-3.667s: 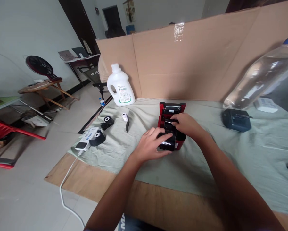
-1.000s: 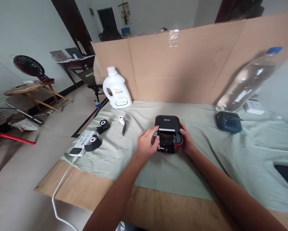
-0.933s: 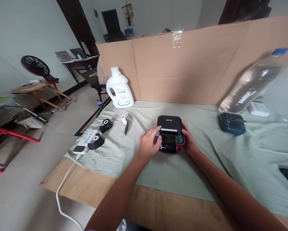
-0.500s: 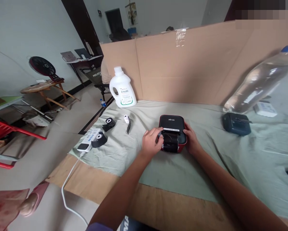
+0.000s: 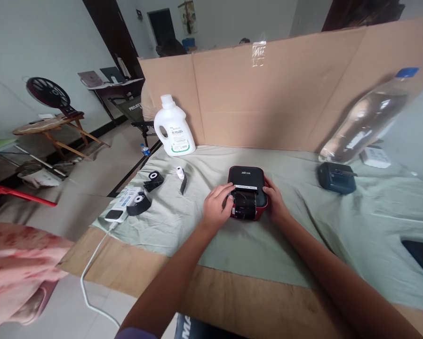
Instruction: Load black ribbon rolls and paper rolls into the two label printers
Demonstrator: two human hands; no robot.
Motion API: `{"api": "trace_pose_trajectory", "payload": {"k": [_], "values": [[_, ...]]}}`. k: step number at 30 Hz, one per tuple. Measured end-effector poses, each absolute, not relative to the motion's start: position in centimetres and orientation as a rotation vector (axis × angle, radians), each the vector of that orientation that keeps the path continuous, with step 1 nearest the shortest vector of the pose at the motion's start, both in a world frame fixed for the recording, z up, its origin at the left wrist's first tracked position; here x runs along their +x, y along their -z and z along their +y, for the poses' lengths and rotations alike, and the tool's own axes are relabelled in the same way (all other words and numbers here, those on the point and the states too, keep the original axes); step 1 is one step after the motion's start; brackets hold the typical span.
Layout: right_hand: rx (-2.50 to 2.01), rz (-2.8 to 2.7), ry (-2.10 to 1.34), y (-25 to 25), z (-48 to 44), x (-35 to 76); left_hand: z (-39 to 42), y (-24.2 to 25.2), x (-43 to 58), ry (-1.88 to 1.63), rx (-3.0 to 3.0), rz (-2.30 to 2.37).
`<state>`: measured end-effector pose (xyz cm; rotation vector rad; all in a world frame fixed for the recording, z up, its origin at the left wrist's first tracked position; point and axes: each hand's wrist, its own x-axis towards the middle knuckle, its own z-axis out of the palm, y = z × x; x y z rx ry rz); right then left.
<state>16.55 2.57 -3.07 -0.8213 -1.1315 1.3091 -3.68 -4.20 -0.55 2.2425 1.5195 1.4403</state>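
Observation:
A small red and black label printer (image 5: 247, 178) sits shut in the middle of the green cloth (image 5: 303, 221). A black roll (image 5: 244, 207) sticks out at its front. My left hand (image 5: 216, 206) presses against the printer's left side, fingers curled at the roll's end. On the printer's right side my right hand (image 5: 275, 202) cups the casing with its fingers closed round it.
A white detergent jug (image 5: 172, 128) stands at the back left by the cardboard wall (image 5: 267, 89). Black tape rolls (image 5: 153, 180), a small white roll (image 5: 179, 171) and a power strip (image 5: 121, 202) lie left. A dark device (image 5: 335, 177) and clear bottle (image 5: 363, 120) sit right. A person in pink (image 5: 17, 273) is at lower left.
The printer's lid, open 3.7 s ago, is shut. Both hands have moved to the printer's sides. A person in pink has come further into view at lower left.

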Motion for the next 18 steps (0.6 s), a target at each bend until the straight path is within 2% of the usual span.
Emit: {"api": "trace_pose_trajectory", "payload": {"k": [11,18], "values": [[-0.847,-1.169,-1.27,3.5,2.5,17.3,-4.5,1.0,-3.5,-1.511,2.033,1.434],[-0.95,-1.471,-1.285,3.3,0.2,20.6,-4.3,0.7,-3.6,-1.43,1.377,1.379]]}}
